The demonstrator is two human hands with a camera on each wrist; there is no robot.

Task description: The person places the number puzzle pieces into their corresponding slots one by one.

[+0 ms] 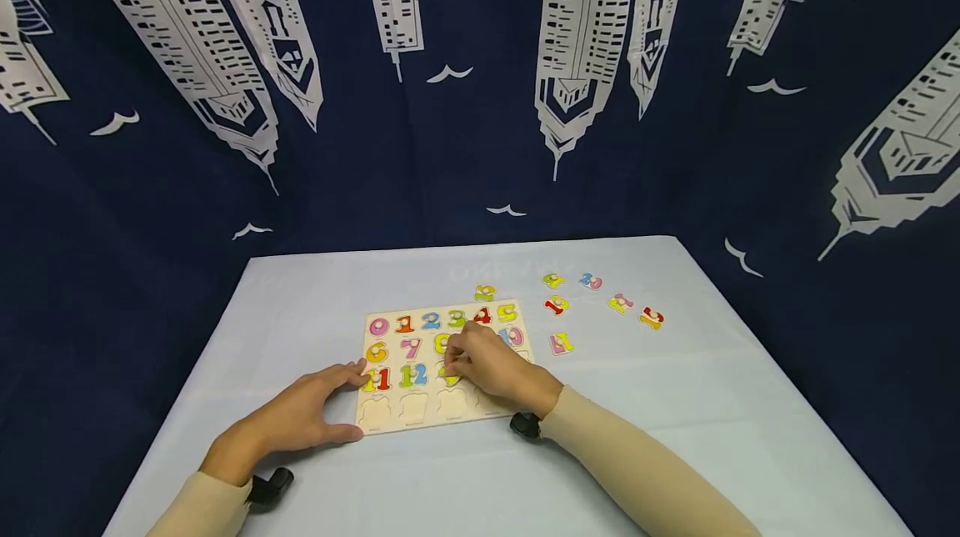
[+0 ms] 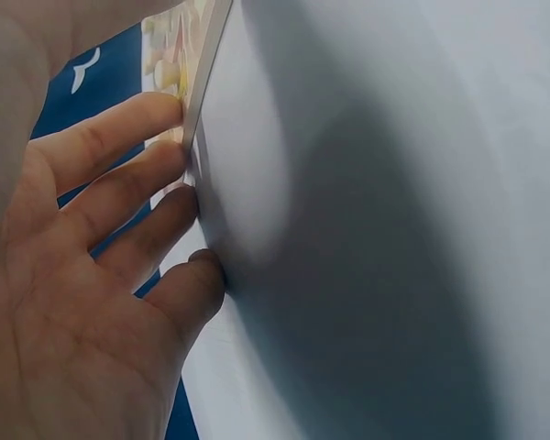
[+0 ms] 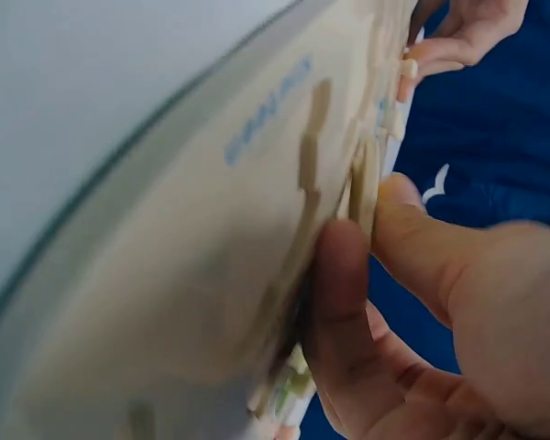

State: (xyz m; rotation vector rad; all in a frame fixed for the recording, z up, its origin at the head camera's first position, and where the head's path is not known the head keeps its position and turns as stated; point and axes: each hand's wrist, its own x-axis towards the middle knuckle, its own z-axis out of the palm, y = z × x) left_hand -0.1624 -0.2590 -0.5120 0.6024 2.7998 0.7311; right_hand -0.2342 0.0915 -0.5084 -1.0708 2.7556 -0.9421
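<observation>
A wooden number puzzle board (image 1: pixel 390 416) lies on the table, with coloured numbers in its upper rows and bare recesses along its bottom row. My left hand (image 1: pixel 303 410) touches the board's left edge with loosely extended fingers; in the left wrist view, the fingertips (image 2: pixel 170 115) meet its side. Over the third row, my right hand (image 1: pixel 491 366) pinches a yellow number puzzle piece (image 1: pixel 449 378) just right of the 12. Seen edge-on in the right wrist view, this piece (image 3: pixel 368 188) is between thumb and finger, at the board's surface. Its full shape is partly covered by the fingers.
Several loose number pieces lie right of and behind the board, among them a red and yellow one (image 1: pixel 651 318), a pink and yellow one (image 1: pixel 560 343) and a yellow one (image 1: pixel 484 293). A dark blue printed cloth (image 1: pixel 450 153) hangs behind the white table (image 1: pixel 315 295).
</observation>
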